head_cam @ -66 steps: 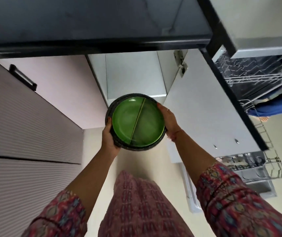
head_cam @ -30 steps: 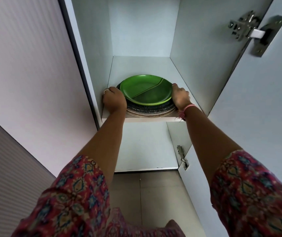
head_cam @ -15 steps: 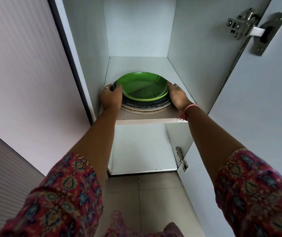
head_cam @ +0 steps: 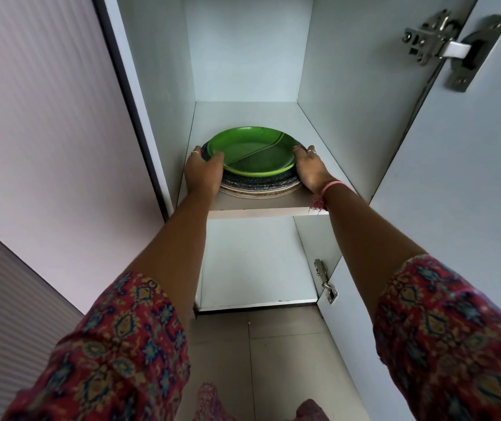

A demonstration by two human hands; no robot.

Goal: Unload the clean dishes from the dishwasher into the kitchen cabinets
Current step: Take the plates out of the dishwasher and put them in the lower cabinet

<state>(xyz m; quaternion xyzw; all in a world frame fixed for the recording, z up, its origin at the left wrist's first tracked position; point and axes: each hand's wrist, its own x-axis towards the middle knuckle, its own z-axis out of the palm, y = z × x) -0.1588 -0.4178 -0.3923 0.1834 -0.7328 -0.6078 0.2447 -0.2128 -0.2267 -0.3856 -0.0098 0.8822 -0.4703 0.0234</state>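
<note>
Both arms reach up into the open white cabinet (head_cam: 243,56), patterned red sleeves (head_cam: 112,354) pushed back from the forearms. On the upper shelf (head_cam: 261,212) sits a stack of plates (head_cam: 258,186): a pale plate at the bottom, dark speckled ones above it, and a green plate (head_cam: 252,153) with a raised divider line across it on top. The stack sits toward the front of the shelf, a little short of its edge.

The left hand (head_cam: 203,174) cups the stack's left side, thumb lying over the green plate's rim, a ring on one finger; its grip is closed on the plates. The right hand (head_cam: 311,170) presses against the right side, fingers curled round the far rim, also ringed, with a pink thread band (head_cam: 331,186) at the wrist. Its grip holds the stack too.

The cabinet door (head_cam: 455,208) stands open at the right, a metal hinge (head_cam: 443,47) high on it and a second hinge (head_cam: 325,281) lower down. The lower compartment shows bare white board. Beige floor tiles (head_cam: 273,360) lie below.
</note>
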